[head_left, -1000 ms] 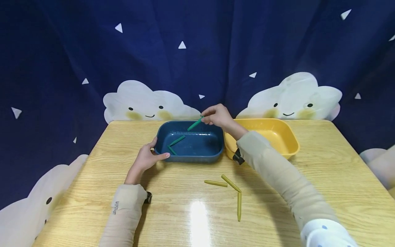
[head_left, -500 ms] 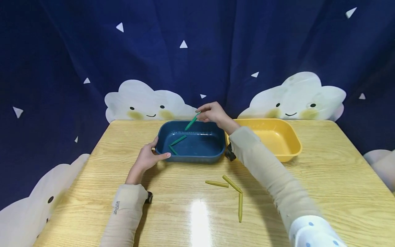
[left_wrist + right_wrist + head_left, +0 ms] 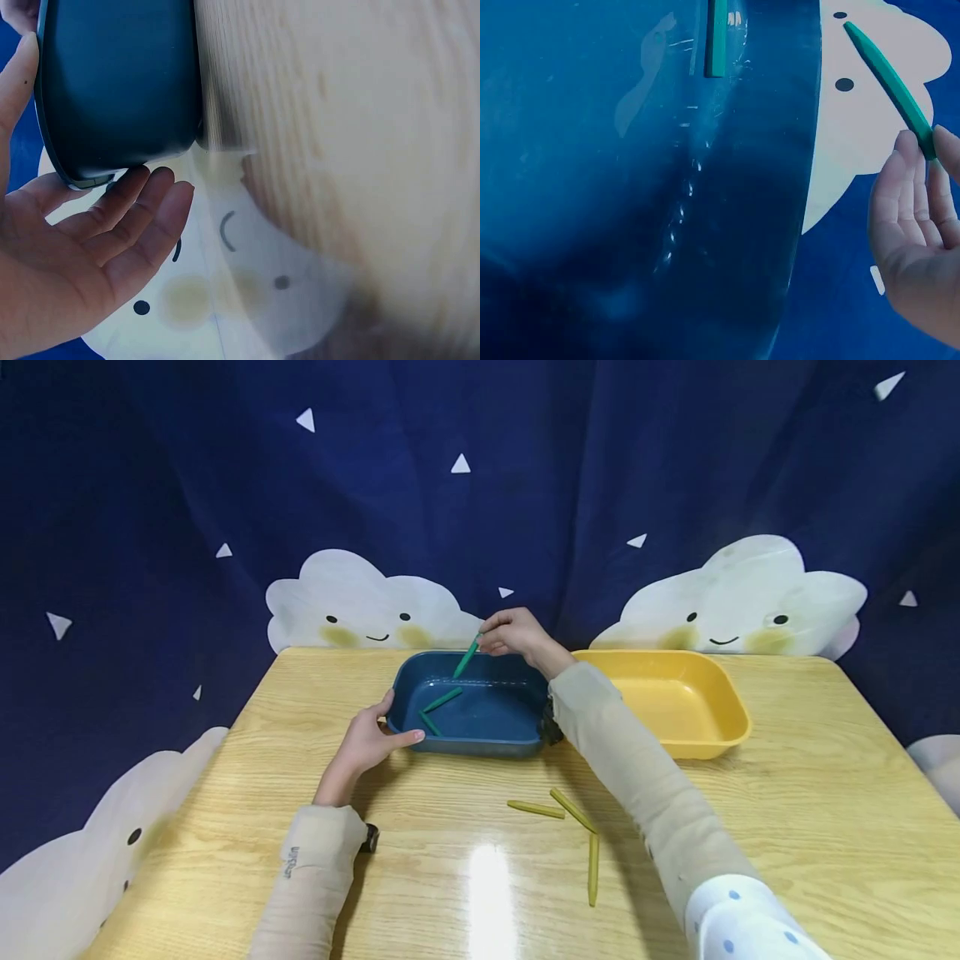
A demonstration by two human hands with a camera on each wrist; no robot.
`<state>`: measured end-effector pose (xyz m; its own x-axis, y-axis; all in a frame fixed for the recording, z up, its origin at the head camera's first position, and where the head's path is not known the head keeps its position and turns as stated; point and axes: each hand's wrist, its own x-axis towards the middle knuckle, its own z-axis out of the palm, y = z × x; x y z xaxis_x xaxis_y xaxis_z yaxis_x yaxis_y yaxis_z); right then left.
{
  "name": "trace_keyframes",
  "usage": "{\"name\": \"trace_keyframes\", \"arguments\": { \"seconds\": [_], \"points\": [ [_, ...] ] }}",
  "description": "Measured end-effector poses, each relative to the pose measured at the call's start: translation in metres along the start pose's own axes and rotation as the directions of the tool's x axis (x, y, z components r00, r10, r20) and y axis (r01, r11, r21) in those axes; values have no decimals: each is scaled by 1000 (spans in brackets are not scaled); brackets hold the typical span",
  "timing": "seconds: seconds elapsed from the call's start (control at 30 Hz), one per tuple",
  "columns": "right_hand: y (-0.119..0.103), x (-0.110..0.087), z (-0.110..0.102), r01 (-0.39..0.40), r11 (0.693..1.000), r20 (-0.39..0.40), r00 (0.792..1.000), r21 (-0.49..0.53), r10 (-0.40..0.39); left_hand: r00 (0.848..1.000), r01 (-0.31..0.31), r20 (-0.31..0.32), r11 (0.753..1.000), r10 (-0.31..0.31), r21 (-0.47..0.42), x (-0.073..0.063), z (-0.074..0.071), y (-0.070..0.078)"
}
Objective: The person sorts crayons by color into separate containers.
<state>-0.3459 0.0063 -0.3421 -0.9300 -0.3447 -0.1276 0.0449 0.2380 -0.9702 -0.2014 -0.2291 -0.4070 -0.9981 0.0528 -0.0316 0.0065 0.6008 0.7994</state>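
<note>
My right hand (image 3: 513, 633) pinches a green crayon (image 3: 467, 657) by its upper end, over the back of the blue bin (image 3: 480, 747). The crayon slants with its pointed tip downward; in the right wrist view this green crayon (image 3: 891, 86) sits between thumb and fingertips. Two more green crayons lie inside the bin, one green crayon (image 3: 443, 699) behind another green crayon (image 3: 430, 723). At the bin's left end, my left hand (image 3: 366, 742) holds it, thumb at the front rim and fingers round the side. The left wrist view shows the hand (image 3: 97, 262) against the bin's outside.
A yellow bin (image 3: 678, 693) stands right of the blue one, partly behind my right forearm. Several yellow crayons lie in front of the bins, one yellow crayon (image 3: 592, 868) pointing toward me. A navy curtain (image 3: 525, 485) with printed clouds hangs behind the wooden table (image 3: 420, 877).
My right hand has moved left over the blue bin with the green crayon, which now points more steeply down. My left hand keeps its hold. The head view has shifted slightly.
</note>
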Motion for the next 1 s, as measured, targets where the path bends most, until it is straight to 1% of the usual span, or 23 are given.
{"name": "trace_keyframes", "arguments": {
  "seconds": [0.17,0.4,0.53,0.83,1.0],
  "points": [
    [0,8,6,9,1000,31,999,22,-10,1000,-2,-5,1000,2,-7,1,1,-1],
    [5,14,9,-19,997,82,997,74,13,1000,6,-5,1000,-6,-5,2,2,-2],
    [9,18,10,-23,995,92,996,102,14,1000,6,-12,1000,-6,4,2,1,-2],
    [12,24,12,-31,992,132,991,122,15,1000,0,-4,1000,0,-24,2,1,-1],
    [15,26,13,-31,991,144,989,128,12,1000,8,-15,1000,-8,-10,3,1,-1]
  ]
}}
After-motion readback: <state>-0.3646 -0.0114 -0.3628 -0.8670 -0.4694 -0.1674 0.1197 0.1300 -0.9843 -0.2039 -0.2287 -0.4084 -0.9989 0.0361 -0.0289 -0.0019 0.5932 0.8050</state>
